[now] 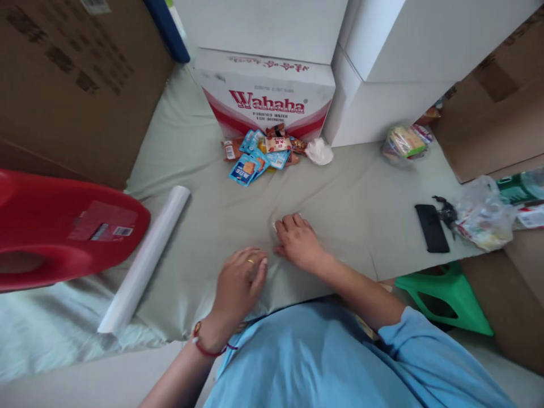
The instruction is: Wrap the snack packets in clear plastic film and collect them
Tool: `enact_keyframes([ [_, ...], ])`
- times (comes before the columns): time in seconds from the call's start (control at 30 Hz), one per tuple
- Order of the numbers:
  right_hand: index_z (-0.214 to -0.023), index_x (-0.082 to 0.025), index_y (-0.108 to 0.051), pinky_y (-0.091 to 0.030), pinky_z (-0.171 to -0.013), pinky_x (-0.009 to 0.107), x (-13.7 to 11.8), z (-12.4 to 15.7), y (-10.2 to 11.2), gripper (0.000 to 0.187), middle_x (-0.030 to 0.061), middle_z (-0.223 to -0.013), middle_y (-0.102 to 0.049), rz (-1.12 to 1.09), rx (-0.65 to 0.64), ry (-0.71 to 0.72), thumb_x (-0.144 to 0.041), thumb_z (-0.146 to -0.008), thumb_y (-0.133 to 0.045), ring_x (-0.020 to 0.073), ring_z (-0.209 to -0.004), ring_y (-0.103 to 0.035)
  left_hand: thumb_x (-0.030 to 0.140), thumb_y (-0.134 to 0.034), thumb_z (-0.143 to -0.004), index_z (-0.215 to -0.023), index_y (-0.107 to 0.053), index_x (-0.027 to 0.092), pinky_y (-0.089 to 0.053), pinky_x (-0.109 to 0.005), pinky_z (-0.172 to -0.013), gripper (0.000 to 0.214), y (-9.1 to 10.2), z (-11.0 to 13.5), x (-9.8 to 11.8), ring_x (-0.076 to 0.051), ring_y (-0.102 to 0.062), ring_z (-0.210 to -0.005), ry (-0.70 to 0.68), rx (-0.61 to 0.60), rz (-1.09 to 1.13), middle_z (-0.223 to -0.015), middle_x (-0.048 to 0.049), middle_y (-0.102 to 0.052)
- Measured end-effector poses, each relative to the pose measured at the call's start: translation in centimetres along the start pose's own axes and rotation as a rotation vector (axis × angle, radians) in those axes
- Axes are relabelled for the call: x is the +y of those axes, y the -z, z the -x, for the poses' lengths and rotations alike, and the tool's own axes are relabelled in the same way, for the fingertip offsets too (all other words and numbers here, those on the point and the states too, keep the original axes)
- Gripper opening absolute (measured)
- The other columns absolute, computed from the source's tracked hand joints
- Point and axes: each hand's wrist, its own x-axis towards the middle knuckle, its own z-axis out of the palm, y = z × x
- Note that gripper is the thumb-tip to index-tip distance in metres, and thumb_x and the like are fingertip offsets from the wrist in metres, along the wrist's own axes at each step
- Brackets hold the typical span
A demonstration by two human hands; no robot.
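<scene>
My right hand (298, 242) lies palm down near the middle of the cloth-covered surface (340, 198), its fingers slightly apart. A faint shiny edge, perhaps clear plastic, shows at its fingertips; what it is I cannot make out. Close beside it on the left, my left hand (240, 280) rests over the cloth with bent fingers, the thumb apart and nothing visible in it. It wears a ring and a red bracelet. Beyond both hands is a pile of small packaged snacks (259, 153), with several blue packets. A crumpled white plastic bag (319, 152) touches the pile's right end.
A Wahaha carton (272, 96) stands behind the snacks, beside white boxes (382, 107). On the left lie a white roll (147, 260) and a red plastic stool (76, 226). Rightward are a black phone (432, 228), bagged goods (484, 218) and a green stool (463, 306).
</scene>
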Motion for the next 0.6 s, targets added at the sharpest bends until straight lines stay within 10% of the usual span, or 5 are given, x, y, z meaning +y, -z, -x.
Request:
enact_keyframes([
  [0.2,-0.133,-0.020,-0.067,-0.051,-0.102,0.041,3.9,2.9,1.1,0.035,0.0139,-0.128,-0.069,-0.446,0.219,-0.136,-0.018,-0.105,-0.047,0.0258,-0.114,-0.062,0.047,-0.058,-0.100,-0.119,-0.070,0.021,-0.059,-0.039,-0.095,0.034,-0.4,-1.6,0.3,-0.023,-0.070,-0.115,0.293,0.124,0.399,-0.124,-0.0106,-0.072],
  [0.37,-0.131,-0.025,-0.068,-0.057,-0.095,0.035,5.9,6.0,0.9,0.034,0.0047,-0.112,-0.077,-1.110,0.180,-0.173,-0.039,-0.103,-0.054,0.0201,-0.104,-0.072,0.058,-0.068,-0.092,-0.140,-0.056,0.018,-0.060,-0.042,-0.097,0.064,-4.5,-3.5,2.7,-0.028,-0.068,-0.124,0.407,-0.148,0.881,-0.144,-0.0181,-0.063],
  [0.5,-0.119,-0.026,-0.075,-0.059,-0.092,0.038,8.3,7.9,0.2,0.031,0.0032,-0.100,-0.079,-1.094,0.051,-0.258,-0.040,-0.100,-0.055,0.0208,-0.096,-0.075,0.053,-0.065,-0.093,-0.122,-0.067,0.017,-0.059,-0.042,-0.099,0.047,-7.2,-4.6,3.4,-0.024,-0.073,-0.109,0.327,-0.326,0.974,-0.119,-0.0139,-0.076],
  [0.6,-0.113,-0.025,-0.078,-0.059,-0.092,0.042,14.7,8.0,2.5,0.026,0.0046,-0.101,-0.080,-0.940,0.264,-0.401,-0.031,-0.093,-0.063,0.0223,-0.094,-0.075,0.050,-0.063,-0.095,-0.113,-0.071,0.017,-0.061,-0.036,-0.085,0.039,-7.8,-5.2,2.3,-0.021,-0.074,-0.094,0.346,-0.315,0.888,-0.105,-0.0103,-0.078],
])
